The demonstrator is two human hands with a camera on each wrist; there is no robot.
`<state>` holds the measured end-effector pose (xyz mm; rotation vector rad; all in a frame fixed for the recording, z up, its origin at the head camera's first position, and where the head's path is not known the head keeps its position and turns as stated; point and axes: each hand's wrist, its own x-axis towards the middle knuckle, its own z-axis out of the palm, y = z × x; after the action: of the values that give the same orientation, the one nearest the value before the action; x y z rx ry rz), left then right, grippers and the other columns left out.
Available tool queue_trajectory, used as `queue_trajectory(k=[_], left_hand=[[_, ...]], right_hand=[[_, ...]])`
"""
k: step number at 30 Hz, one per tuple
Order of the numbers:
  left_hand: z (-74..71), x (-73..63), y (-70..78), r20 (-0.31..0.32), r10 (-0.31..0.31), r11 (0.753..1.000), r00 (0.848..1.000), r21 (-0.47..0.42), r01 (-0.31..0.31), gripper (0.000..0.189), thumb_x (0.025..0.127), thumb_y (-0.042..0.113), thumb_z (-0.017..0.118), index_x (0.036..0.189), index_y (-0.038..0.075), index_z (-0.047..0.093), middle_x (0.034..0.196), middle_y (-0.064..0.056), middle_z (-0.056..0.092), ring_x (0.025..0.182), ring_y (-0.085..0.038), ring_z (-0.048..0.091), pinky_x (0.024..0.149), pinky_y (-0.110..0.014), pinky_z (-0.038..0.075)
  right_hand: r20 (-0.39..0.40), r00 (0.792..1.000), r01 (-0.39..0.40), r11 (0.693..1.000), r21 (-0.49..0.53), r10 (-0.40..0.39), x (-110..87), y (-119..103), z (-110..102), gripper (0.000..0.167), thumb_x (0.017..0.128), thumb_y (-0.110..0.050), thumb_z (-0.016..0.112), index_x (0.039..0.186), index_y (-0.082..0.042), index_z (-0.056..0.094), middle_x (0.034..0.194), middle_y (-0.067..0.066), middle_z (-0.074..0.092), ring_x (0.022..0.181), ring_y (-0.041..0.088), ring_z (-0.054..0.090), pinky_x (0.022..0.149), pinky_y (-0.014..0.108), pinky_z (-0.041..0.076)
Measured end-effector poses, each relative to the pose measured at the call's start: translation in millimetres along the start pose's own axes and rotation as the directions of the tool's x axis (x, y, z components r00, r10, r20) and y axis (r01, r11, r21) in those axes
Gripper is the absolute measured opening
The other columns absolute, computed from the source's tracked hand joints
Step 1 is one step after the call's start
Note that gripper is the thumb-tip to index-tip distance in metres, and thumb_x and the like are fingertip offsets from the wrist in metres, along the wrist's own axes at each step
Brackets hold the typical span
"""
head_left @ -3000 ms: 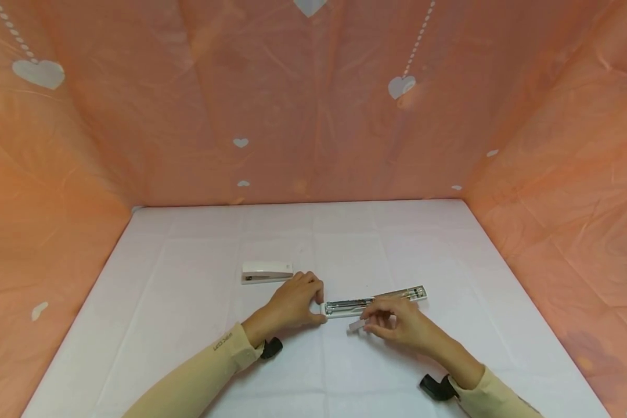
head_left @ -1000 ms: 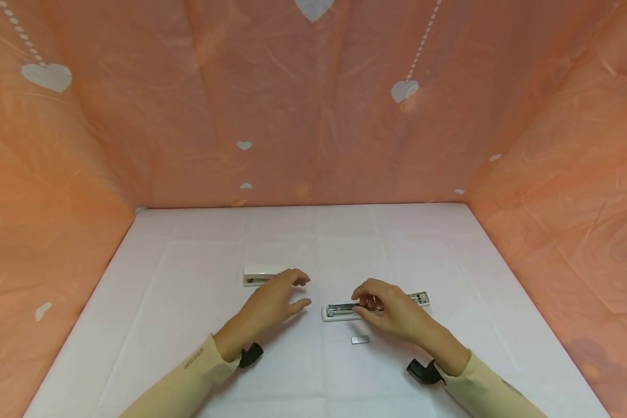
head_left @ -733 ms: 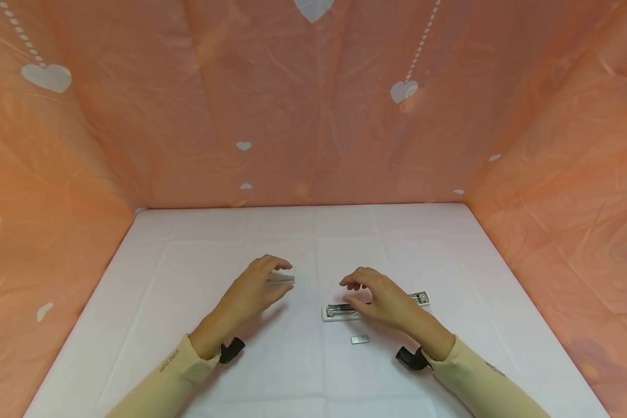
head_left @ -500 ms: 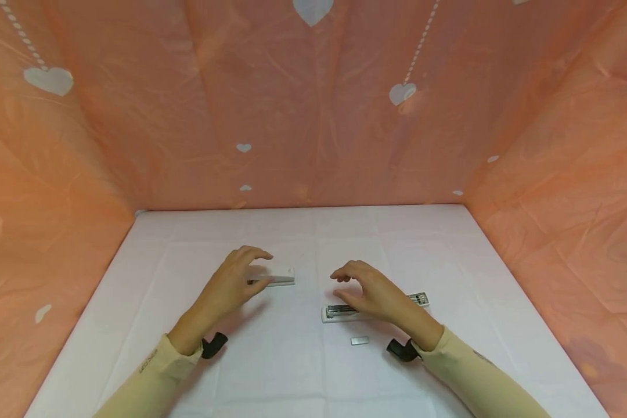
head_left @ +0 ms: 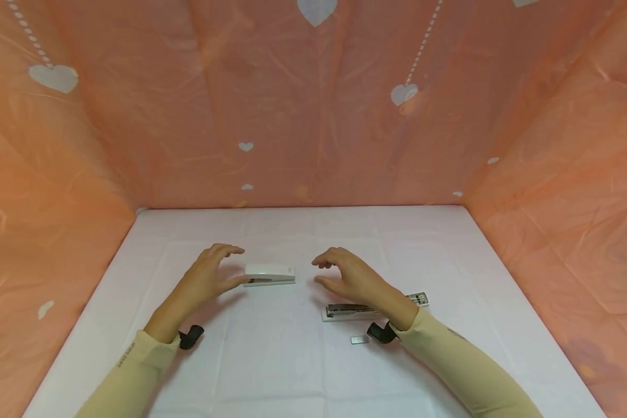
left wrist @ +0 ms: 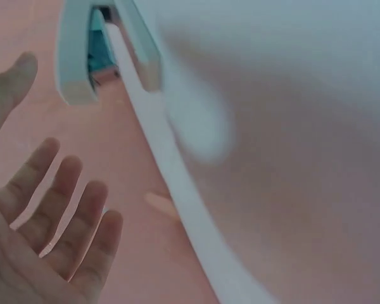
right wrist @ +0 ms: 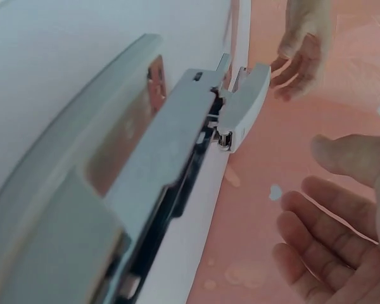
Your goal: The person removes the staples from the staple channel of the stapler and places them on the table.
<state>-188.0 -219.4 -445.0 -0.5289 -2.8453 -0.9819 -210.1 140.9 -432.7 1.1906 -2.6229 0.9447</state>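
In the head view, the small closed white plastic stapler (head_left: pixel 269 274) lies on the white cloth-covered desk (head_left: pixel 271 360) between the hands, its long axis running left to right. The left hand (head_left: pixel 209 276) is nearer, at the stapler's left end, with fingers and thumb apart; the right hand (head_left: pixel 345 276) hangs off its right end across a gap, fingers loosely curved and holding nothing. To the right of the stapler and closer to the person, under the right forearm, lies a long opened white-and-metal stapler (head_left: pixel 347 312); a little silver block of staples (head_left: pixel 359 339) sits nearer the person again. The desk's far edge runs well beyond the closed stapler, so room for moving looks widest on its far side and straight in front of it. In the left wrist view, the spread fingers stand apart from the stapler, its end just past the thumb. In the right wrist view, the long opened stapler fills the foreground short of the closed one, and the right fingers are parted beside it.
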Motion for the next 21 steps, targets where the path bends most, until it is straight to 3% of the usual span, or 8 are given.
queue_trajectory(k=[10,21], left_hand=[[-0.7,5.1,-23.2,0.061,0.029,0.999,0.998,0.032,-0.031,0.053,0.090,0.026,0.090,0.133,0.006,0.067,0.132,-0.020,0.064,0.124,-0.045,0.058,0.105,-0.066,0.046],[2.7,12.5,-37.4,0.149,0.008,0.999,0.989,-0.047,-0.001,0.045,0.090,0.027,0.089,0.128,0.011,0.071,0.135,-0.014,0.066,0.133,-0.045,0.054,0.113,-0.069,0.038]], right_hand=[[0.046,0.999,-0.007,1.000,0.009,0.007,24.5,-7.2,9.6,0.032,0.097,-0.015,0.081,0.125,-0.001,0.072,0.116,0.013,0.073,0.108,0.023,0.065,0.099,0.040,0.054],[0.093,0.996,-0.006,1.000,0.005,0.006,48.4,-15.3,27.9,0.031,0.098,-0.016,0.079,0.124,0.000,0.072,0.116,0.010,0.074,0.110,0.025,0.066,0.101,0.040,0.053]])
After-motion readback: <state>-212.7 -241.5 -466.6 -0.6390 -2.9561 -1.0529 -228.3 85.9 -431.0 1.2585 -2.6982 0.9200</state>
